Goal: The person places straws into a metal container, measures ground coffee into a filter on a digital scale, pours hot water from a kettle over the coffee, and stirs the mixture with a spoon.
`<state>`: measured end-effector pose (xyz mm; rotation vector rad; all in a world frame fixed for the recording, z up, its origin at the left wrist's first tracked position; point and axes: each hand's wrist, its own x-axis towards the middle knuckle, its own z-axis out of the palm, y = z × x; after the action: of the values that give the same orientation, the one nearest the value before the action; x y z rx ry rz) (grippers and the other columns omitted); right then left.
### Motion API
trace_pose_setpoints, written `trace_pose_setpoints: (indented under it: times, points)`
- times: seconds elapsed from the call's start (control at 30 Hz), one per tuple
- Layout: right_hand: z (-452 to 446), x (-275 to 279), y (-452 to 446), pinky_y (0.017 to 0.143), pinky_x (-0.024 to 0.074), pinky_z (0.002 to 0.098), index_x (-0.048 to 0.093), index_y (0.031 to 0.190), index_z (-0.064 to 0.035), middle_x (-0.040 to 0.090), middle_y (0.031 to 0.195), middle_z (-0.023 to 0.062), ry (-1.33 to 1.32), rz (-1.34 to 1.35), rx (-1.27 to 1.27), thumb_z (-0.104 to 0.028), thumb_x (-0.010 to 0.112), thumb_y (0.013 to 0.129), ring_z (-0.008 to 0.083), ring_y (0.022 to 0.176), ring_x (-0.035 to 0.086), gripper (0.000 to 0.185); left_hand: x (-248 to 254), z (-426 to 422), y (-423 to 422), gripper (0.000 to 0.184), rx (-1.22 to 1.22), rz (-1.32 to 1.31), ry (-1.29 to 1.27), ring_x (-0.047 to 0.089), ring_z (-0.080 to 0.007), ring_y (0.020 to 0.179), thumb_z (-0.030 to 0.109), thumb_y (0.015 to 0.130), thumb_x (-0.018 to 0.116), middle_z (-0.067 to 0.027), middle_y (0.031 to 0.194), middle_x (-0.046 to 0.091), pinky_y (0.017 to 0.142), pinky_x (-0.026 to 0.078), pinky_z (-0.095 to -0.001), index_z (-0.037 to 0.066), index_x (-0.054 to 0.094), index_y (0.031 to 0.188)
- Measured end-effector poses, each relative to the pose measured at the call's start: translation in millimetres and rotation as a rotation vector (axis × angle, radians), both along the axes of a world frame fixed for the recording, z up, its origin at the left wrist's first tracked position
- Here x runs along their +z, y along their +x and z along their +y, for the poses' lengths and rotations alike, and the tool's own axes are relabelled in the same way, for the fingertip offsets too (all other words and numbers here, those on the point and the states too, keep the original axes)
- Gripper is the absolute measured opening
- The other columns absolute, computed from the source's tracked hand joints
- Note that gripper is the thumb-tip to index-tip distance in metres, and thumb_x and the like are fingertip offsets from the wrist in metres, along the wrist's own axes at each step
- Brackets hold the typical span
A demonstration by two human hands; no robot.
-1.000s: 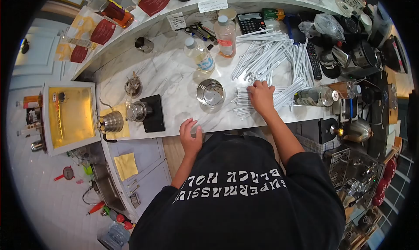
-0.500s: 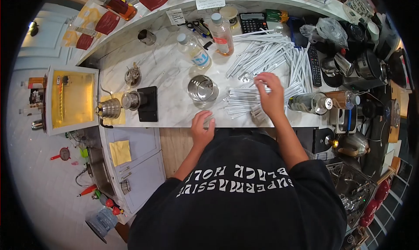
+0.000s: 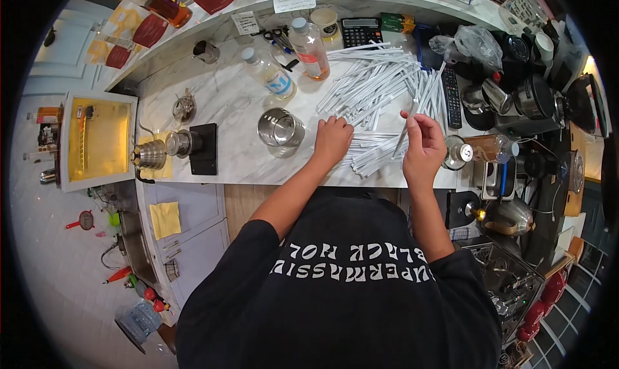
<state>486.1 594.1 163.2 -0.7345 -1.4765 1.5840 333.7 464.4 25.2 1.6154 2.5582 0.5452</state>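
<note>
Marble counter (image 3: 225,88), straws (image 3: 375,148) between right hand (image 3: 425,145), pinching at least one, and left hand (image 3: 333,141), grip unclear

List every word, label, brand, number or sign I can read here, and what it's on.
"SUPERMASSI", upside down, end lost in folds: black shirt
"BLACK HOL", upside down, end lost: same shirt
"M": blue label on the clear bottle
"S" or "5", unclear which: jar lid
Too small or blurred: white notes, red labels, calculator keys, remote buttons, other small print.

On the counter (image 3: 232,134), straws (image 3: 371,88) lie between a cup (image 3: 281,129) at left and a remote (image 3: 451,98) at right, two bottles (image 3: 271,76) behind the cup
</note>
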Motion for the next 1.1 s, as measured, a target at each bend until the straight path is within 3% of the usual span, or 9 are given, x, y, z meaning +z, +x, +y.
trace_pose_setpoints:
  times: [0.17,0.27,0.57,0.87,1.1]
  points:
    - [4,1,10,0.084,0.0496,0.0232,0.065,0.113,0.0021,0.075,0.112,0.0130,-0.032,-0.015,-0.009,-0.004,0.064,0.102,0.0107,0.099,0.067,0.013,1,10,-12,0.004,-0.065,0.054,0.000,0.062,-0.0239,0.091,0.020,0.084,0.075,-0.0012,0.083,0.065,0.079,0.042,-0.0438,0.016,0.075,0.085]
    - [8,1,11,0.086,0.0498,0.0237,0.065,0.113,0.0022,0.075,0.112,0.0136,-0.013,0.015,-0.015,-0.005,0.064,0.102,0.0115,0.100,0.067,0.013,10,10,-14,0.004,-0.077,0.066,0.031,0.063,-0.0237,0.089,0.019,0.083,0.075,-0.0010,0.080,0.064,0.078,0.042,-0.0444,0.016,0.074,0.086]
    - [5,4,7,0.088,0.0504,0.0251,0.065,0.113,0.0020,0.075,0.112,0.0143,-0.006,0.029,-0.018,-0.006,0.065,0.102,0.0130,0.101,0.068,0.013,1,16,-7,0.008,-0.099,0.029,-0.045,0.063,-0.0253,0.095,0.020,0.084,0.075,-0.0032,0.095,0.063,0.082,0.044,-0.0460,0.016,0.073,0.091]
    - [3,0,11,0.089,0.0506,0.0258,0.065,0.114,0.0024,0.075,0.112,0.0140,-0.014,0.031,-0.013,-0.005,0.064,0.102,0.0137,0.102,0.068,0.015,15,19,-5,0.005,-0.071,-0.119,-0.104,0.063,-0.0274,0.101,0.016,0.088,0.070,-0.0057,0.098,0.067,0.087,0.045,-0.0468,0.013,0.070,0.091]
    - [5,3,16,0.090,0.0504,0.0255,0.065,0.113,0.0021,0.075,0.111,0.0138,-0.019,0.005,-0.013,-0.006,0.064,0.102,0.0134,0.103,0.068,0.014,10,21,-10,0.010,-0.083,-0.113,-0.059,0.066,-0.0325,0.089,0.015,0.084,0.073,-0.0096,0.087,0.070,0.080,0.049,-0.0488,0.012,0.068,0.092]
